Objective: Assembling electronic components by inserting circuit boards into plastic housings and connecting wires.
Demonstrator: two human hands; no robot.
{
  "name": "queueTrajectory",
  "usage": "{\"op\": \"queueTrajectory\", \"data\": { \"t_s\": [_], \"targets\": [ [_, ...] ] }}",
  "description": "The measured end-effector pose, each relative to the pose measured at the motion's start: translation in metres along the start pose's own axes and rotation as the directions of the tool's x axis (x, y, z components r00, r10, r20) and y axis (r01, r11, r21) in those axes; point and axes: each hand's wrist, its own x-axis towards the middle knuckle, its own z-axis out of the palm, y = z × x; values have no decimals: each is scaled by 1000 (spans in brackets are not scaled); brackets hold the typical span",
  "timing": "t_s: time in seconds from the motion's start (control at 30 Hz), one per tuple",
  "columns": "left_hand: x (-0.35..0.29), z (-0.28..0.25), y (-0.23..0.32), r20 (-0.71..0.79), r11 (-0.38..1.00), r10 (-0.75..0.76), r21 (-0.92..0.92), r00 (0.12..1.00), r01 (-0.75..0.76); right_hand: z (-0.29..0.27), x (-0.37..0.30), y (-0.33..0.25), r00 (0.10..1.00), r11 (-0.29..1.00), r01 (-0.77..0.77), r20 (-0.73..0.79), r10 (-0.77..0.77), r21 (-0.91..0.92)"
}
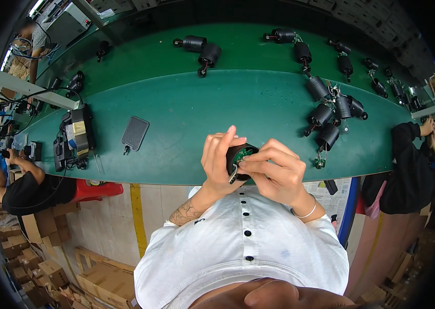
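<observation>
Close to my chest, at the front edge of the green bench, my left hand point(219, 158) grips a black cylindrical housing point(233, 155) with its open end turned to the right. Inside that end sits a green circuit board point(246, 153), and a metal-coloured piece sticks out below it. My right hand point(277, 170) is closed, its thumb and fingertips pinched together at the board; whatever small part lies between them is hidden. A cluster of similar black housings point(326, 114) with loose wires and boards lies on the bench to the right.
On the left of the bench point(186, 113) lie a flat dark grey pad point(135, 134) and a black device with cables point(77, 135). More housings point(210, 54) rest on the far green strip. Co-workers sit at both sides. A red stool point(96, 189) and cardboard boxes point(107, 286) stand on the floor.
</observation>
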Motion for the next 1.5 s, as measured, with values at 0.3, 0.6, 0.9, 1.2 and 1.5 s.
{"op": "queueTrajectory", "data": {
  "t_s": [0.3, 0.6, 0.9, 1.2, 1.5],
  "targets": [
    [-1, 2, 0, 51, 998, -46, 42, 998, 43, -10, 7, 5, 975, 976, -200, 116, 190, 86],
    [-4, -2, 0, 113, 991, -135, 5, 984, 136, 6, -4, 6, 996, 996, -88, -4, 88, -32],
    [0, 6, 3, -94, 982, -166, -104, 982, 156, -3, 15, 10, 940, 944, -322, 140, 310, 70],
    [-2, -2, -2, 46, 979, -191, -61, 980, 194, 0, 11, 21, 961, 958, -252, 150, 232, 135],
    [6, -4, 4, 101, 981, -195, 10, 976, 195, 0, 11, 17, 947, 943, -306, 142, 287, 135]
  ]
}}
